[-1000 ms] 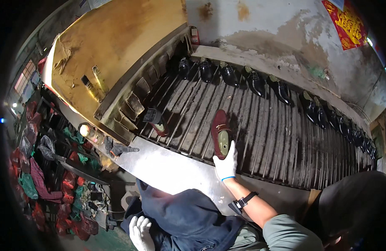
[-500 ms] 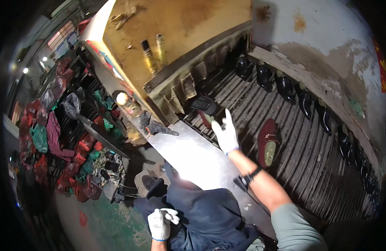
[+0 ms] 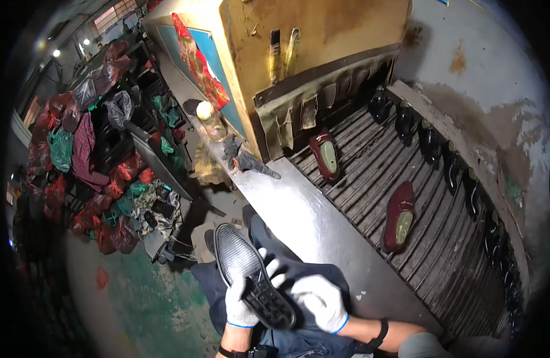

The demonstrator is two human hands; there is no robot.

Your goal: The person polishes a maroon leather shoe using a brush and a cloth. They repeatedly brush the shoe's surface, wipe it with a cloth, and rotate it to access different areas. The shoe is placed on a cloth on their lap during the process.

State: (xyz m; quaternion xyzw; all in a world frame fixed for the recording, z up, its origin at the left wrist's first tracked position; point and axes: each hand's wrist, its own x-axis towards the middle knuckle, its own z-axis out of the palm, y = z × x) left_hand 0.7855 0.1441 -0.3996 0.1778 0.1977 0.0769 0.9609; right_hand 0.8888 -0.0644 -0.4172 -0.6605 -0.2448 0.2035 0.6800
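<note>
A black shoe sole (image 3: 244, 262) is gripped in my white-gloved left hand (image 3: 240, 302), tilted above my lap with its ridged tread showing. The fingers wrap round its edge near the middle. Close by the heel end is my white-gloved right hand (image 3: 320, 303), its fingers loosely bent and blurred; whether it touches the sole is unclear. On the dark bars to the right lie two maroon loafers with pale green insoles: the far loafer (image 3: 326, 157) by the oven-like box's opening, and the near loafer (image 3: 399, 217) closer to me.
A metal ledge (image 3: 323, 230) runs before the bar conveyor (image 3: 370, 173), with a dark glove (image 3: 251, 162) at its far end. Black shoes (image 3: 430, 142) line the wall side. Two brushes (image 3: 275, 56) are on the yellowish box (image 3: 340, 36). Red and green bags (image 3: 117, 185) fill the left.
The black sole has left the far maroon loafer and is now in my left hand. My right hand has drawn back from the conveyor to my lap. The view has shifted.
</note>
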